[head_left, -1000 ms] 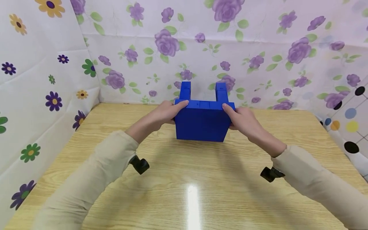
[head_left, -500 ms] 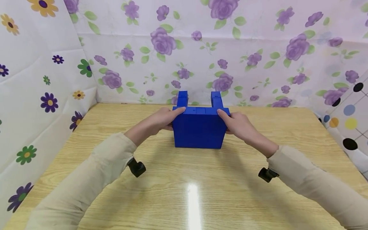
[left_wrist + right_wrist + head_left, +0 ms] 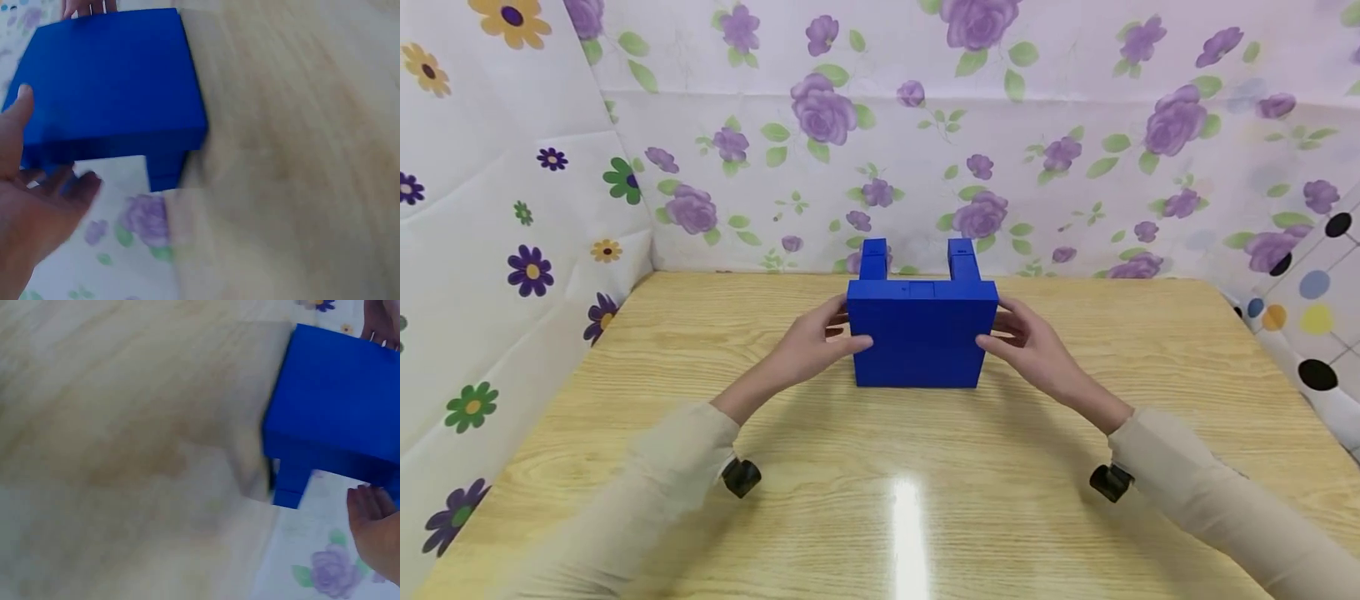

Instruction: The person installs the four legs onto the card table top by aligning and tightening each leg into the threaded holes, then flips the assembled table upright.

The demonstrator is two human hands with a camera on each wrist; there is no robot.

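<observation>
A blue stool (image 3: 917,342) stands on its side on the table, its flat square seat facing me. Two of its short legs show at the top, pointing toward the back wall. My left hand (image 3: 805,346) is at the stool's left side, thumb overlapping the seat's face, fingers loosely extended along the edge. At the right side my right hand (image 3: 1037,350) mirrors it, thumb at the seat's face. The left wrist view shows the left hand's fingers (image 3: 75,190) spread beside the seat edge. In the right wrist view the right hand's fingers (image 3: 369,503) are nearly straight.
The wooden table (image 3: 820,517) extends around the stool on both sides and in front. Behind it hangs a sheet with purple flowers (image 3: 737,167). Another flowered sheet (image 3: 490,250) borders the left, and a dotted one (image 3: 1315,333) the right.
The stool came down a little onto the table, then stayed put. Both hands let go of its upper edge and slid down and outward along its sides, thumbs now lower.
</observation>
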